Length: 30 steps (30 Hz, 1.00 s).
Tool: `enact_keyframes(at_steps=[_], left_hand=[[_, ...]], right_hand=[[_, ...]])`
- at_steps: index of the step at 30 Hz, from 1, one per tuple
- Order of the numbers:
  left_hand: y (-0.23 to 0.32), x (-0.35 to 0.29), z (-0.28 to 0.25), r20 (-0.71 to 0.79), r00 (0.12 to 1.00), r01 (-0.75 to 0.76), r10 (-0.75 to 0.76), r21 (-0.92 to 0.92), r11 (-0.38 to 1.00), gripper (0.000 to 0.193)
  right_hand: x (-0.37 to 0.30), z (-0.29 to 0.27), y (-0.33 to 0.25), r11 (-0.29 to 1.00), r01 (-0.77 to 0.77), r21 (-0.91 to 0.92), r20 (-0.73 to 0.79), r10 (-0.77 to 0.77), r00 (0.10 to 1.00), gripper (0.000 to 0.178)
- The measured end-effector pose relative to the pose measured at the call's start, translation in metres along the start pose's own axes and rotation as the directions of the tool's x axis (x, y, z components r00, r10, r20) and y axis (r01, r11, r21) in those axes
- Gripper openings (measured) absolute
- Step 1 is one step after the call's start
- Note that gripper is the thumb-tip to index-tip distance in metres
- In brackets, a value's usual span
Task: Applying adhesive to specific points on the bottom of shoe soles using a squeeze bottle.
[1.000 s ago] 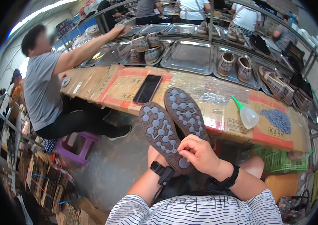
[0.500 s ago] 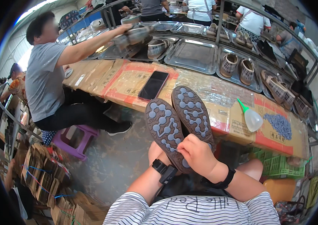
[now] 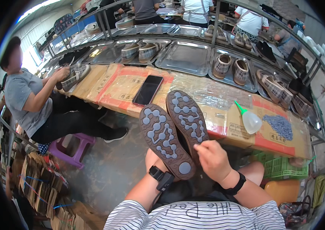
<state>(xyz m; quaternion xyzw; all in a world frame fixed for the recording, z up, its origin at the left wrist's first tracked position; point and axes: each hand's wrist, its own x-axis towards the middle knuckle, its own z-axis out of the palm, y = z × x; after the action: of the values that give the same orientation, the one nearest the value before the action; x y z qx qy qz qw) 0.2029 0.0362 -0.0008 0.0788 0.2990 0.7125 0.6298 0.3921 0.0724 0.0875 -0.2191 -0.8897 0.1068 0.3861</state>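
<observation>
A pair of brown shoes is held up with the soles toward me, the left shoe overlapping the right shoe. Light blue round studs joined by lines cover both soles, with a larger disc at the left heel. My left hand goes behind the left shoe and supports the pair; its fingers are hidden. Beside the right shoe's lower edge is my right hand, thumb and fingers pinched together. Whatever may be in that pinch is too small to make out.
On the cardboard-covered bench lie a phone, a squeeze bottle with a green nozzle and a pile of small blue pieces. Behind are metal trays with plaid shoes. A co-worker sits left on a purple stool.
My right hand has moved off the left shoe's heel to the right shoe's edge, uncovering the heel disc. The co-worker has drawn a plaid shoe back from the trays.
</observation>
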Motion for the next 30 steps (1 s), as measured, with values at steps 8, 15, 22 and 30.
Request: enact_keyframes(at_steps=[8,15,22,30], left_hand=[[0.010,-0.007,0.018,0.036,0.998,0.045,-0.045,-0.013,0.999,0.041],[0.018,-0.003,0.050,0.046,0.997,0.069,-0.068,-0.013,0.998,0.042],[0.030,-0.016,0.062,0.076,0.992,0.103,-0.103,0.007,0.995,0.043],[0.037,-0.023,0.086,0.121,0.987,0.106,-0.110,0.036,0.994,0.044]], right_hand=[[-0.004,-0.001,0.017,0.994,-0.084,-0.069,-0.040,0.081,0.996,0.039],[0.000,-0.004,0.013,0.956,0.077,-0.284,0.081,-0.056,0.995,0.036],[0.007,-0.012,0.007,0.883,0.184,-0.433,0.237,-0.085,0.968,0.033],[-0.023,-0.075,0.036,0.959,-0.180,-0.218,-0.263,0.120,0.957,0.025]])
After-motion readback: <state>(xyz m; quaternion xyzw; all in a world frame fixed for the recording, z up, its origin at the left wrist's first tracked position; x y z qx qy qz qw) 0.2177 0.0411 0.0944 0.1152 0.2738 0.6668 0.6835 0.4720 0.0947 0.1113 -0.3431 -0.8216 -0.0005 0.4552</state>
